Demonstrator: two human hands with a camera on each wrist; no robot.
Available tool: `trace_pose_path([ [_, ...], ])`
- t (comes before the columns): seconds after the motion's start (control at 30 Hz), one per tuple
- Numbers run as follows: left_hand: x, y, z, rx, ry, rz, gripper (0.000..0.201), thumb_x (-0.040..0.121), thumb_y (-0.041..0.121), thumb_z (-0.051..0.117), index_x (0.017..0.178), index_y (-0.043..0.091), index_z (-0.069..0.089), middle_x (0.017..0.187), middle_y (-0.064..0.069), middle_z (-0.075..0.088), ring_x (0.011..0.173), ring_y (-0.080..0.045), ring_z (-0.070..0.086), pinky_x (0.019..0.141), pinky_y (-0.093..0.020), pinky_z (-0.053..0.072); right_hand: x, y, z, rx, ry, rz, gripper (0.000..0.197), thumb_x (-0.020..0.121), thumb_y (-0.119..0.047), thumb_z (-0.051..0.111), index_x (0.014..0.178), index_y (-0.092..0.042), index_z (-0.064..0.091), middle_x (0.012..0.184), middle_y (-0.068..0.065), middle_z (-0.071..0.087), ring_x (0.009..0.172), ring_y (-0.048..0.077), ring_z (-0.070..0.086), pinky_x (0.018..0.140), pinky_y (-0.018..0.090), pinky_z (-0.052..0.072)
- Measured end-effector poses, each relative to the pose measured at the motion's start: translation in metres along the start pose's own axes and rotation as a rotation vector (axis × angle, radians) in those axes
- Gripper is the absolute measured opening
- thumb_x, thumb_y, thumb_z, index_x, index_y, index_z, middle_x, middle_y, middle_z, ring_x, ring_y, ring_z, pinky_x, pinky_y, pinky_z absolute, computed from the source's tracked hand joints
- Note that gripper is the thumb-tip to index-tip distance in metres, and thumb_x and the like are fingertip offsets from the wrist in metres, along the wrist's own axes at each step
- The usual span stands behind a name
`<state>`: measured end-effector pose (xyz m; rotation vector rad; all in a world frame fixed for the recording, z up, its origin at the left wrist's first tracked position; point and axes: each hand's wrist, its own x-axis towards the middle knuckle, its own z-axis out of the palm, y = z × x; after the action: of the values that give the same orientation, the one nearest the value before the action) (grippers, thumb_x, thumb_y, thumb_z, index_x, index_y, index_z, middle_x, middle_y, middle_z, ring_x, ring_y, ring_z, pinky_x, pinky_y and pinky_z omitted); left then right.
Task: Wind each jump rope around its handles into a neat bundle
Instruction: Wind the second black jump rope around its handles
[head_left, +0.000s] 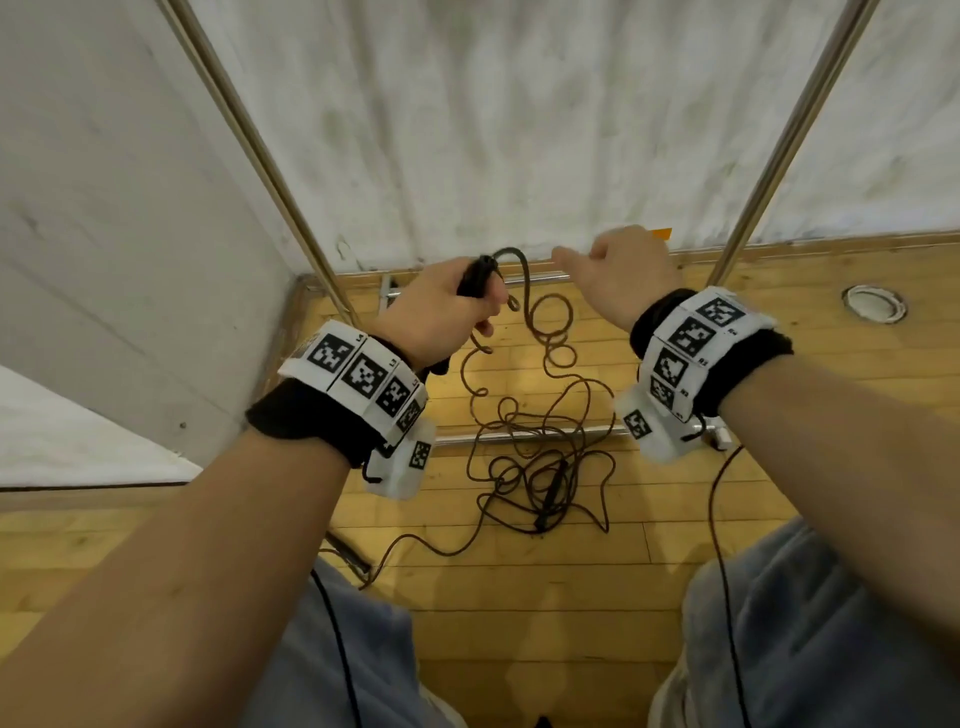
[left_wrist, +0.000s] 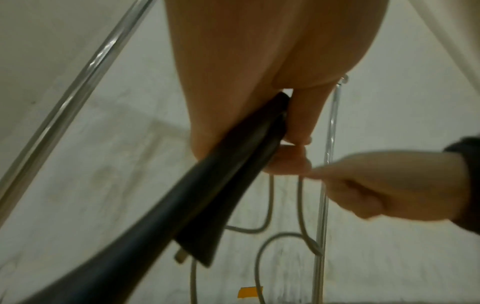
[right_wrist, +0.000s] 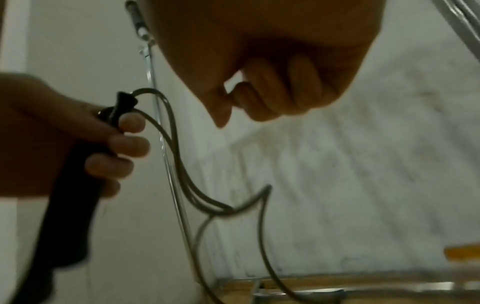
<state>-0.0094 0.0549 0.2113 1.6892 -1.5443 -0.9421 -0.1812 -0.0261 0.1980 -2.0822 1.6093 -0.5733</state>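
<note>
**Rope handling: handles gathered, cord loose**

Left: our left hand (head_left: 441, 312) is curled round the black handles (left_wrist: 228, 164). The left wrist view shows two handle bodies lying side by side in that grip. From their tops the cord (head_left: 524, 291) arches over and falls away.

Centre: the rest of the jump rope (head_left: 540, 447) lies in a loose tangle on the wooden floor (head_left: 779, 322), with another dark handle (head_left: 551, 493) among the coils, so we judge a second rope is mixed in.

Right: our right hand (head_left: 618, 270) hangs near the cord, fingers curled into the palm, holding nothing we can see.

Judgement: the cord looks thin, light and springy; it keeps its kinks and will likely snag in the tangle. The handles are stiff and give a firm core. Best hold for the right hand: the cord just below the handle tops, kept under light tension.
</note>
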Motion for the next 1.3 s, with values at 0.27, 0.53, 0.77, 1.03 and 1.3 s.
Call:
trace_pose_path([
  [0.27, 0.000, 0.008, -0.007, 0.348, -0.147, -0.017, 0.026, 0.084, -0.002, 0.050, 0.080, 0.023, 0.057, 0.081, 0.001, 0.058, 0.073, -0.015, 0.052, 0.064, -0.028, 0.041, -0.012, -0.020, 0.017, 0.584, -0.502, -0.176, 0.051, 0.088, -0.065, 0.038, 0.091, -0.019, 0.061, 0.083, 0.003, 0.063, 0.079, 0.016, 0.062, 0.090, 0.043, 0.048],
  [0.53, -0.005, -0.003, -0.009, 0.281, -0.088, 0.015, 0.009, 0.086, 0.018, 0.062, 0.092, 0.012, 0.064, 0.078, -0.001, 0.064, 0.060, -0.005, 0.054, 0.060, -0.026, 0.040, -0.016, -0.025, 0.006, 0.756, -0.411, -0.150, 0.027, 0.093, -0.031, 0.055, 0.071, -0.017, 0.051, 0.045, -0.014, 0.038, 0.041, 0.006, 0.035, 0.051, 0.022, 0.041],
  [0.77, -0.012, -0.015, -0.001, 0.220, 0.008, 0.075, 0.007, 0.098, 0.023, 0.050, 0.100, 0.019, 0.055, 0.076, 0.001, 0.061, 0.067, -0.012, 0.060, 0.066, -0.029, 0.050, -0.006, -0.025, -0.014, 1.057, -0.186, 0.034, 0.020, 0.097, -0.021, 0.048, 0.078, -0.014, 0.047, 0.050, -0.009, 0.034, 0.038, 0.006, 0.030, 0.047, 0.023, 0.036],
  [1.03, -0.011, -0.008, -0.006, 0.247, 0.162, 0.117, 0.019, 0.095, 0.027, 0.055, 0.079, 0.017, 0.058, 0.060, 0.005, 0.057, 0.047, -0.003, 0.055, 0.048, -0.016, 0.044, -0.003, -0.024, -0.016, 1.127, -0.064, 0.028, 0.015, 0.096, -0.018, 0.050, 0.084, -0.011, 0.055, 0.060, 0.000, 0.049, 0.043, 0.010, 0.039, 0.046, 0.024, 0.038],
  [1.3, -0.004, 0.007, -0.002, -0.355, 0.311, 0.065, 0.014, 0.099, 0.022, 0.046, 0.094, 0.011, 0.053, 0.058, 0.001, 0.055, 0.050, -0.020, 0.054, 0.044, -0.027, 0.043, -0.014, -0.030, 0.013, 0.291, -0.208, -0.268, 0.020, 0.098, -0.026, 0.042, 0.085, -0.018, 0.055, 0.070, -0.001, 0.059, 0.069, 0.019, 0.057, 0.065, 0.030, 0.041],
])
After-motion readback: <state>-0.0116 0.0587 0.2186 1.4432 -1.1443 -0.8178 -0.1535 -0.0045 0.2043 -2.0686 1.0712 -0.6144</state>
